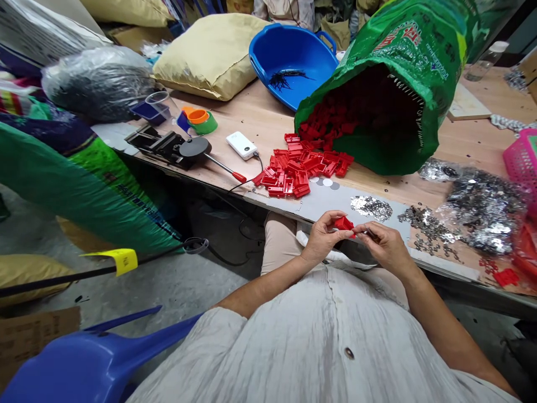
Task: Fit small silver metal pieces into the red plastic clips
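Observation:
Between thumb and fingers, my left hand (pixel 325 237) grips a small red plastic housing (pixel 344 223) just over the table's front edge. My right hand (pixel 388 246) is pinched close against the housing's right side; a small dark piece shows at its fingertips, too small to name. Beyond my hands lies a heap of similar red housings (pixel 297 168), spilling from a green woven sack (pixel 377 67). Close to my right hand are a pile of thin shiny metal pieces (pixel 371 207) and a spread of small darker metal parts (pixel 434 226).
A black hand press (pixel 168 148) with a red-tipped lever and a white power bank (pixel 242 145) sit left of the heap. Farther back are a blue basin (pixel 268 53) and a stuffed tan sack (pixel 210 53). Bagged metal parts (pixel 482 207) and a pink basket (pixel 522 159) are at right.

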{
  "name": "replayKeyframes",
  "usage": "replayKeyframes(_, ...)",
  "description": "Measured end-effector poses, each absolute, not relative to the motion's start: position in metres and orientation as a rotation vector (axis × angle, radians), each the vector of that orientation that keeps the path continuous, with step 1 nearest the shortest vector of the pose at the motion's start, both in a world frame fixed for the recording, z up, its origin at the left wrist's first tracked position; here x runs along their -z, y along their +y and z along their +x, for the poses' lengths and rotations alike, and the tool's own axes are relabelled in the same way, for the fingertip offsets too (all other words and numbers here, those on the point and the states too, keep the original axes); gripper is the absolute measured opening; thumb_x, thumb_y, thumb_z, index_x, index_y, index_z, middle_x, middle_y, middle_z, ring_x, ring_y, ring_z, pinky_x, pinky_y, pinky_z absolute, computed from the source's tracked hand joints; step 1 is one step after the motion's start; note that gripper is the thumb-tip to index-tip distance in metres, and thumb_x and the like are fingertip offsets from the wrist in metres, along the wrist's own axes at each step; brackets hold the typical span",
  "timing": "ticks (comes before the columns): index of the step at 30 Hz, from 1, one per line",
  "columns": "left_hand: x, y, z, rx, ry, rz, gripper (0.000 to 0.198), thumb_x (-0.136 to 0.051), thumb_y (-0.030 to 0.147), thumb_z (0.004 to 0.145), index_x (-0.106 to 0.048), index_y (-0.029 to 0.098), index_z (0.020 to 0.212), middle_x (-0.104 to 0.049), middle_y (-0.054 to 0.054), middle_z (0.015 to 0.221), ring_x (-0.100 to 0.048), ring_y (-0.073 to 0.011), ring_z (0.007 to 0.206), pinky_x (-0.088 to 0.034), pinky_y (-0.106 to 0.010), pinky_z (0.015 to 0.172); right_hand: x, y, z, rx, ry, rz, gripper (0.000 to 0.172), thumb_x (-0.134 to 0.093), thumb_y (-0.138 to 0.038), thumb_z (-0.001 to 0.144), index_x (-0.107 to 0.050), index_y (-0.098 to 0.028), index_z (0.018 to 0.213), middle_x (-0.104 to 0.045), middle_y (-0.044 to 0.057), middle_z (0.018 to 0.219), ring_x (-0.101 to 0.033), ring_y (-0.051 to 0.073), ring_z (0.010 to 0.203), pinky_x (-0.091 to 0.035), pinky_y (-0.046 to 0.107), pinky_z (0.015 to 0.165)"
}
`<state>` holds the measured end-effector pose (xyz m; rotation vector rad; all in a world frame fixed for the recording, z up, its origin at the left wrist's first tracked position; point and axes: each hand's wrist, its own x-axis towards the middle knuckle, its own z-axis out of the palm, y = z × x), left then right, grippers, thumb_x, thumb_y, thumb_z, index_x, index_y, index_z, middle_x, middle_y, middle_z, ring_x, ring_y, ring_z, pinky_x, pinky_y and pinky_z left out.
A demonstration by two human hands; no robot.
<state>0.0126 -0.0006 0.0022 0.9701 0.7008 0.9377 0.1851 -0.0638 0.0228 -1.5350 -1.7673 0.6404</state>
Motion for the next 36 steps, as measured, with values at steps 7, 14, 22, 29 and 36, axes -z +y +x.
replayKeyframes(7,-0.007,0.002,0.007,-0.764,0.621,0.694,0.055,-0.087,0.026,0.059,-0.059,0.018,0.106,-0.067,0.0,0.084,-0.063,-0.0125,0.072,-0.055,-0.029,0.07,-0.023,-0.06,0.192,-0.663,-1.872,-1.411,0.015,-0.052,-0.027,0.095,-0.064,-0.024,0.103,-0.069,0.004,0.093,-0.065,0.019,0.084,-0.049,0.032,0.073)
replayKeyframes(14,-0.014,0.003,0.004,-0.728,0.614,0.62,0.055,-0.087,0.026,0.06,-0.057,0.017,0.106,-0.069,-0.002,0.084,-0.067,-0.0161,0.074,-0.056,-0.032,0.07,-0.023,-0.056,0.189,-0.577,-1.767,-1.363,0.015,-0.051,-0.027,0.096,-0.066,-0.024,0.094,-0.067,0.006,0.089,-0.063,0.02,0.086,-0.051,0.035,0.077)
replayKeyframes(22,-0.012,0.003,0.005,-0.727,0.608,0.61,0.055,-0.086,0.026,0.062,-0.06,0.017,0.109,-0.068,-0.002,0.087,-0.068,-0.0151,0.076,-0.055,-0.029,0.07,-0.022,-0.061,0.189,-0.569,-1.732,-1.382,0.014,-0.052,-0.023,0.096,-0.065,-0.025,0.101,-0.068,0.004,0.092,-0.063,0.016,0.08,-0.05,0.03,0.072)
replayKeyframes(29,-0.012,0.003,0.006,-0.733,0.595,0.585,0.052,-0.085,0.023,0.063,-0.066,0.018,0.112,-0.067,-0.002,0.09,-0.064,-0.0127,0.079,-0.053,-0.027,0.072,-0.026,-0.064,0.184,-0.485,-1.725,-1.423,0.005,-0.058,-0.024,0.093,-0.062,-0.023,0.095,-0.068,0.002,0.086,-0.061,0.015,0.071,-0.05,0.028,0.066)
replayKeyframes(36,-0.013,0.002,0.005,-0.707,0.585,0.591,0.053,-0.084,0.023,0.064,-0.068,0.019,0.114,-0.07,-0.004,0.093,-0.064,-0.0129,0.08,-0.05,-0.027,0.074,-0.027,-0.06,0.186,-0.513,-1.873,-1.229,0.014,-0.058,-0.017,0.092,-0.067,-0.024,0.1,-0.067,0.005,0.093,-0.065,0.017,0.086,-0.053,0.032,0.075)
